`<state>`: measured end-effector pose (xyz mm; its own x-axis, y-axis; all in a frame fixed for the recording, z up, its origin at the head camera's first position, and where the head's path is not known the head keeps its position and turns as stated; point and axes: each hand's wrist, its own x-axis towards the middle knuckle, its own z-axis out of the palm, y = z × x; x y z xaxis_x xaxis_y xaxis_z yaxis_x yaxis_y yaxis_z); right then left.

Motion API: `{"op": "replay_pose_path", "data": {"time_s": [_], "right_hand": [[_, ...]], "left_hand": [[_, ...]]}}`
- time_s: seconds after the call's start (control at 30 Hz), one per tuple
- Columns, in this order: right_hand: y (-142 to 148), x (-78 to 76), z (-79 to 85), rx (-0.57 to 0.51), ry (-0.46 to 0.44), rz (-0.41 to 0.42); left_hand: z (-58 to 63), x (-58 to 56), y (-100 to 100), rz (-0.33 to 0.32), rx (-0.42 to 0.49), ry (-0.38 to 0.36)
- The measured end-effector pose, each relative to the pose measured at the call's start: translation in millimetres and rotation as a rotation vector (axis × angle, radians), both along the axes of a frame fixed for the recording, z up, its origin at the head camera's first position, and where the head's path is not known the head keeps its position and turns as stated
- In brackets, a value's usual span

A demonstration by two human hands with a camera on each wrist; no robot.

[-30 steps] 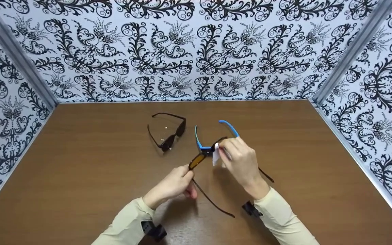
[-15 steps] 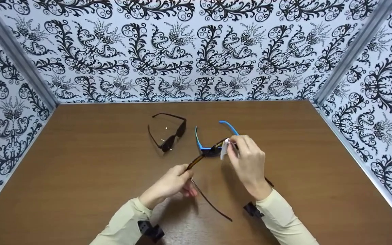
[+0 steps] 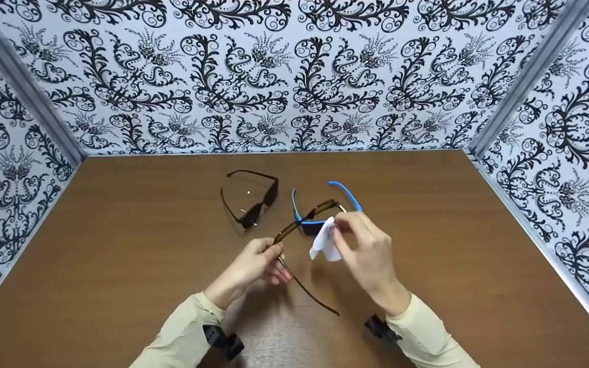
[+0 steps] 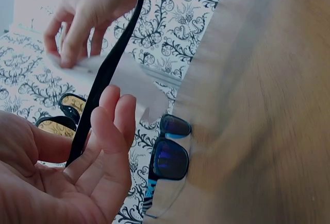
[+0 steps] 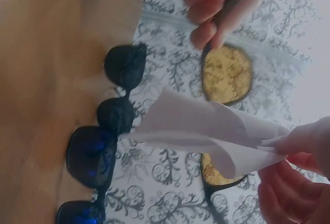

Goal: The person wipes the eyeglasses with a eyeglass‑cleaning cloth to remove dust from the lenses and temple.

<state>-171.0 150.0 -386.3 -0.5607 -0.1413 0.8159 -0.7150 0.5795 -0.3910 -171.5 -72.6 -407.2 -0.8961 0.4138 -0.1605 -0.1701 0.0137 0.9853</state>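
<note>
My left hand (image 3: pixel 253 266) pinches dark-framed glasses with yellow-tinted lenses (image 5: pixel 227 74) near one hinge; in the head view an arm of the frame trails toward the table's front. The glasses are held up above the table, tilted. My right hand (image 3: pixel 371 250) pinches a white cloth (image 3: pixel 326 243) between thumb and fingers, and the cloth hangs down in folds. In the right wrist view the cloth (image 5: pixel 206 126) covers part of one yellow lens; whether it touches the lens I cannot tell. Behind the held pair lie blue-armed sunglasses (image 3: pixel 348 194), partly hidden.
Black sunglasses (image 3: pixel 258 207) lie unfolded on the brown table (image 3: pixel 136 230), left of the blue-armed pair. Patterned black-and-white panels (image 3: pixel 243 76) enclose the back and both sides of the table.
The right hand first slid right along the glasses with the cloth, then came back nearer, and more of the cloth hangs free. The left hand has tilted the glasses and moved slightly left.
</note>
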Motion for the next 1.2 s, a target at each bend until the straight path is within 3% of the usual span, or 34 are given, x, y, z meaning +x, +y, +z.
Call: {"op": "replay_pose_path", "data": {"time_s": [0.17,0.37,0.63,0.77,0.97,1.2], "right_hand": [[4,5.9,8.0,-0.036,-0.039,0.066],[19,1.3,27.0,-0.083,-0.038,0.118],[50,-2.3,45.7,-0.141,-0.054,0.072],[59,-1.8,40.6,-0.123,-0.101,0.05],[62,0.5,20.5,-0.026,-0.214,0.045],[58,8.3,3.7,-0.024,-0.309,0.028]], "left_hand": [[-3.0,-3.6,-6,0.029,-0.025,0.013],[-1.1,-5.8,-17,0.032,-0.053,0.019],[5.0,-9.5,-37,0.025,-0.075,0.054],[7.1,-10.3,-43,0.027,-0.075,0.077],[9.6,-11.0,-45,0.064,-0.09,0.074],[11.0,-11.3,-43,0.086,-0.078,0.109]]}}
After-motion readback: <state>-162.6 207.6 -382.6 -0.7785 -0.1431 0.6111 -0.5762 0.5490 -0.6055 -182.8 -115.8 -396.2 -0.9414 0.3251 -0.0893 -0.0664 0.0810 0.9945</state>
